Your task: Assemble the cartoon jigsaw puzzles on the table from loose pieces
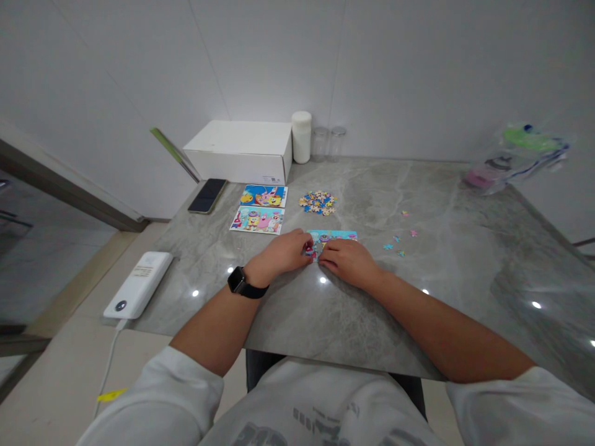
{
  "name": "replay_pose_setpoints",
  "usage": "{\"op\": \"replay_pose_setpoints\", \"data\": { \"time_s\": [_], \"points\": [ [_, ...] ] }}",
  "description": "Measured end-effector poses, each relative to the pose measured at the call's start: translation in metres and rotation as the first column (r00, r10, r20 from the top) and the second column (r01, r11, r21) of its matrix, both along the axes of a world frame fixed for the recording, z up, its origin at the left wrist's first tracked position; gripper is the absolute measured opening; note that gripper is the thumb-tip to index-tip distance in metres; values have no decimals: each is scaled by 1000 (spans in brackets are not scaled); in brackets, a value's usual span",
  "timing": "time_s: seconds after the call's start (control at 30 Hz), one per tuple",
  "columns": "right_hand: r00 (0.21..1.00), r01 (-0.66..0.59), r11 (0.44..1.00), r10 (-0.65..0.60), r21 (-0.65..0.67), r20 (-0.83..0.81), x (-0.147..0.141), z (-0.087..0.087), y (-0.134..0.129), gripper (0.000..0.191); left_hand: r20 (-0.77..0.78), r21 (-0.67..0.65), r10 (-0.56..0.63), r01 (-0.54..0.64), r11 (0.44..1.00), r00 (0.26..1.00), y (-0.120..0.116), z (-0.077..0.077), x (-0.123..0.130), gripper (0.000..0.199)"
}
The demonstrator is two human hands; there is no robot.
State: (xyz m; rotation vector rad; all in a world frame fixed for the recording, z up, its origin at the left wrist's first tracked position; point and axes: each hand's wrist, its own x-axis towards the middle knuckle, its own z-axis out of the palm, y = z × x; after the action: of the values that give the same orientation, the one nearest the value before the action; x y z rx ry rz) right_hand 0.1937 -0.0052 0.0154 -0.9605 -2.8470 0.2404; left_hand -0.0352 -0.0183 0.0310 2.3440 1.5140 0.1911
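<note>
Two bare hands meet over a partly assembled jigsaw puzzle [344,235] on the near middle of the grey bench [288,316], and they cover much of it. Only its far strip, bright blue, and a reddish patch between the hands show; the near edge is mostly hidden. The left hand [290,249] rests at the puzzle's left end, fingers curled down; the right hand [346,260] lies across its near side, fingers bent together. Whether either grips a piece cannot be told, since the fingertips are too small and shadowed.

To the right lie five loose pieces [388,247], their pictures unreadable. Farther off, a pile of pieces [318,203] overlaps so that many are buried. Left of it are two picture cards [257,220]. Far right, a clear bag [523,155] blurs its pink and green contents. The forearms are cut off by white sleeves [171,378].
</note>
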Motion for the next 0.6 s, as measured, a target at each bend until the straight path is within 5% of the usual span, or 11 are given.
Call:
{"op": "replay_pose_setpoints", "data": {
  "time_s": [0.2, 0.43, 0.6],
  "points": [
    [1000, -21, 1000, 21, -12, 16, 1, 9, -2, 23, 5, 11, 4, -4, 1000, 1000, 0, 0, 3, 25],
    [959, 120, 993, -120, -14, -259, 41, 23, 28, 24, 29, 24, 26, -27, 999, 999, 4, 1, 4, 23],
    [963, 209, 977, -199, 38, -179, 79, 8, 33, 26, 62, 138, 25, -34, 990, 998, 9, -1, -1, 33]
  ]
}}
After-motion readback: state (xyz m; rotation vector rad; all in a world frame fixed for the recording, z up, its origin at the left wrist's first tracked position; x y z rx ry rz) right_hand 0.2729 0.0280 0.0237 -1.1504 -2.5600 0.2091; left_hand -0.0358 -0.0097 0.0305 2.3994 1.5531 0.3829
